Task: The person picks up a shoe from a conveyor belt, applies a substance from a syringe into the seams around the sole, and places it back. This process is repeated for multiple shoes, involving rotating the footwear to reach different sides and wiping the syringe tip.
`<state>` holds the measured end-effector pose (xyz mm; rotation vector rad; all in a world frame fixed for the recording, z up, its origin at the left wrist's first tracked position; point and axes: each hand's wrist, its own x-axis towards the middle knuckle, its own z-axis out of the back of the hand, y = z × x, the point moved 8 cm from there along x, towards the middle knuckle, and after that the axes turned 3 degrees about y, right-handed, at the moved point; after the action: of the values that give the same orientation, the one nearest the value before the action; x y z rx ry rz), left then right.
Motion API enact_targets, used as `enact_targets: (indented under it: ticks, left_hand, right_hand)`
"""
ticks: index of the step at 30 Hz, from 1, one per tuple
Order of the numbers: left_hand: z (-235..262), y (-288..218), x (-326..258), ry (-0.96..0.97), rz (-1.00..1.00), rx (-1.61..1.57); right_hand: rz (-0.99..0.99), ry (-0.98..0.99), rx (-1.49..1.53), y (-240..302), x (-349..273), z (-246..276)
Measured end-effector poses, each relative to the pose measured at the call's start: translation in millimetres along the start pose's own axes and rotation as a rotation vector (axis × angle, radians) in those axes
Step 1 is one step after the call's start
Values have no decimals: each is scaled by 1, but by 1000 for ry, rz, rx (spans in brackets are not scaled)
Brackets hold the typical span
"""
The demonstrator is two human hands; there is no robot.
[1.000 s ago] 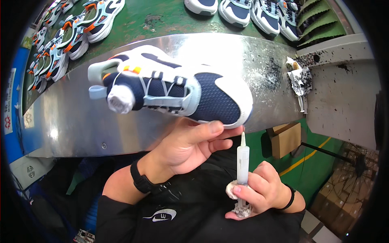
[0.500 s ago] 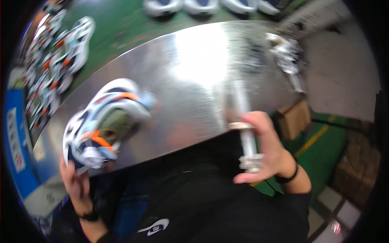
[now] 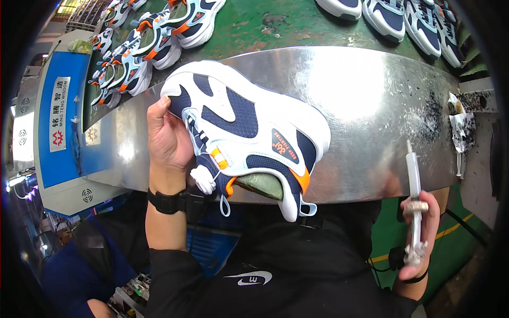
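Note:
My left hand [image 3: 169,139] grips a sneaker [image 3: 275,114] by its toe end, thumb on the edge of the white sole. The shoe is white, navy and light blue with orange accents. It lies on its side in the air, sole facing away, heel to the right; green stuffing shows in its opening and its white laces are bunched. At the right, my right hand [image 3: 430,212] is closed round a white syringe [image 3: 414,177], its thin tip pointing up and away. The syringe is apart from the shoe, and whitish residue covers its plunger end.
A curved metal tabletop [image 3: 366,153] spans the front. On the green surface [image 3: 265,26] behind it stand several similar sneakers [image 3: 199,24], left and right. A blue and white machine housing [image 3: 66,116] is at left. Another soiled syringe [image 3: 460,138] lies at the far right.
The sneaker has come up and toward the middle, turned so its side faces me. My right hand with the syringe now appears farther right; the whole view has shifted.

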<state>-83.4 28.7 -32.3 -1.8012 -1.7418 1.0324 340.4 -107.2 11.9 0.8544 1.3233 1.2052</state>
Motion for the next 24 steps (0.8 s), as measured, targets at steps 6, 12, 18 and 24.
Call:
enact_targets:
  ticks: [6, 12, 18, 24]
  left_hand:
    - [9, -1, -1, -5, -27, 96]
    - [8, 8, -1, -1, 86, -104]
    - [-5, 7, -1, 127, 100, -172]
    - [-24, 0, -6, 122, -17, -4]
  right_hand:
    - [319, 415, 583, 37, 26, -41]
    - [203, 465, 810, 47, 52, -70]
    - [204, 494, 854, 50, 65, -82]
    - [199, 508, 844, 46, 72, -89]
